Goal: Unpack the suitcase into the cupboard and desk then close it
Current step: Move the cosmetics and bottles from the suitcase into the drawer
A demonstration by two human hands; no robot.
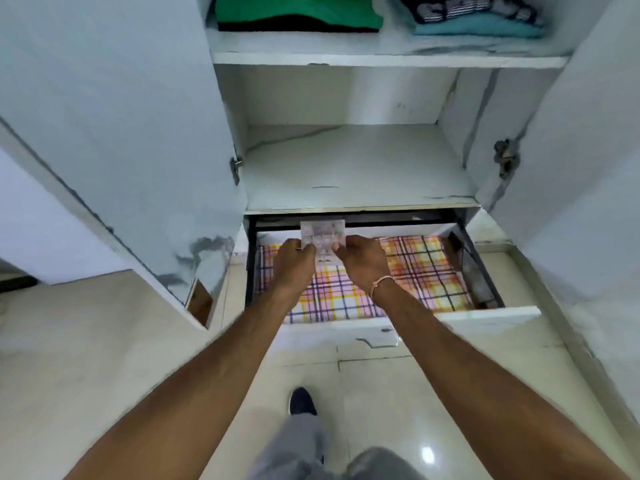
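Observation:
I stand at an open white cupboard (pixel 346 60) with its drawer (pixel 485 315) pulled out. The drawer is lined with pink, yellow and blue checked paper (pixel 408 268). Over the back of the drawer I hold a small clear packet (pixel 322 237) with pale printed contents. My left hand (pixel 294 259) pinches its left edge and my right hand (pixel 363 259) pinches its right edge. A thin band circles my right wrist. The suitcase is out of view.
Folded green and black clothes (pixel 298 12) and folded blue and navy clothes (pixel 474 19) lie on the top shelf. The middle shelf (pixel 356 168) holds nothing. Both cupboard doors (pixel 114 133) stand open at left and right. My shoe (pixel 302 400) is on the tiled floor.

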